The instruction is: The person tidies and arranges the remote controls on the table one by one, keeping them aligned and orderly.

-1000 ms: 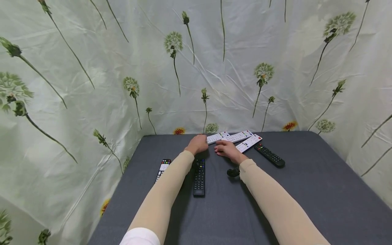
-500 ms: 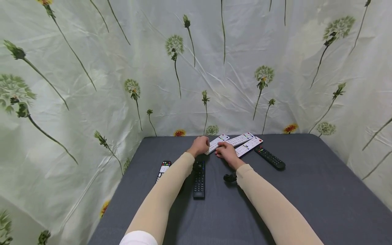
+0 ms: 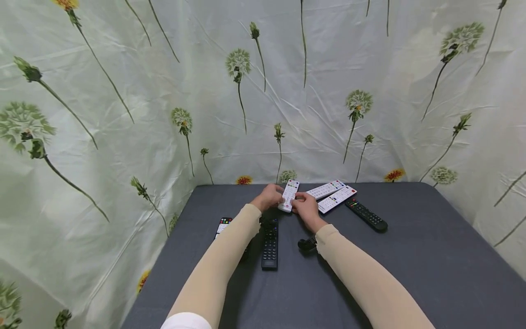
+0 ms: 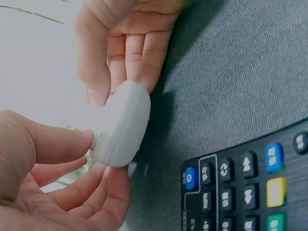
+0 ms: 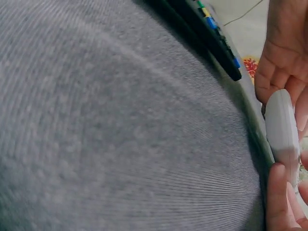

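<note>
Both hands are at a white remote control (image 3: 290, 192) near the back of the dark grey table. The left hand (image 3: 269, 197) pinches its left side and the right hand (image 3: 306, 206) pinches its right side. In the head view its button face shows, with its near end raised toward the hands. The left wrist view shows the white remote's rounded end (image 4: 126, 127) between thumb and fingers of both hands. In the right wrist view, the remote's smooth white edge (image 5: 281, 127) stands between the fingertips. A black remote (image 3: 269, 249) lies just below the left hand, its colored buttons close by in the left wrist view.
Two more white remotes lie right of the hands, one behind (image 3: 326, 188) and one in front (image 3: 338, 199). Beside them rests a black remote (image 3: 366, 214). A black-and-white remote (image 3: 222, 225) is partly hidden by the left sleeve. A flower-printed curtain (image 3: 320, 114) hangs behind the table.
The white remote has turned from slanting rightward to nearly upright in view, its near end now raised. The right hand has come onto it from the right; the left hand keeps its side.
</note>
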Motion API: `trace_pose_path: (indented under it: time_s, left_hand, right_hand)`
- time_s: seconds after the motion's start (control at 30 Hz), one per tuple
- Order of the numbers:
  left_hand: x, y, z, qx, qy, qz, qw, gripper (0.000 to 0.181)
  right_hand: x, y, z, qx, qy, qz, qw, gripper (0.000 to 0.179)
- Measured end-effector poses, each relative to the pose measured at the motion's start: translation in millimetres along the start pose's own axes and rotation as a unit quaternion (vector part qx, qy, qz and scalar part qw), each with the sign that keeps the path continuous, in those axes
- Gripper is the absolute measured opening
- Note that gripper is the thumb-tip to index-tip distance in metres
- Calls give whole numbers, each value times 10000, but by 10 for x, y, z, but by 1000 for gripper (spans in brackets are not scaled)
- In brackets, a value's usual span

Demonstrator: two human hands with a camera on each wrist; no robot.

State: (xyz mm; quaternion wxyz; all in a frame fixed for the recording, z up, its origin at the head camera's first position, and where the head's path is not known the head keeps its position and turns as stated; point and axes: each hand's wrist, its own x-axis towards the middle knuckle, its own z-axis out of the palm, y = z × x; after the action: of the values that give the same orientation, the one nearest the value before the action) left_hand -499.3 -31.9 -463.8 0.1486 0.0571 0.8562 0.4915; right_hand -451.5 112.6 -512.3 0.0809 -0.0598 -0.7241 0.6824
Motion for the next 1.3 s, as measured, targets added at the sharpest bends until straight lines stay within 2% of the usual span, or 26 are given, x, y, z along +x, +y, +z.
trace_pose_path:
  time_s: [0.2, 0.37, 0.5, 0.7, 1.0, 1.17, 1.3]
  left_hand:
    - [-18, -46, -19, -462, -351, -86, 9983, 50]
    - [-32, -49, -43, -584, -511, -138, 9969, 54]
    - [-63, -47, -34, -632, -578, -147, 9962, 57]
    - [-196, -55, 39, -865, -575, -103, 9945, 61]
    - [-398, -55, 68, -1083, -593, 89, 9923, 67]
    - [-471, -66, 69, -1330, -453, 259, 9897, 60]
    - [-528, -106, 111, -1440, -250, 202, 9891, 56]
  right_hand:
    - [-6, -26, -83, 242, -278, 296, 9989, 51]
    - [-21, -88, -176, 477, -658, 572, 9951, 61]
    - [-41, -153, -244, 453, -904, 680, 9925, 64]
    - [-75, -204, -315, 263, -1248, 711, 9893, 66]
    - [-132, -244, -413, 38, -1665, 378, 9853, 69]
    - [-198, -304, -450, -103, -1744, 352, 9840, 70]
    - [-266, -320, -472, -260, -1826, 311, 9824, 71]
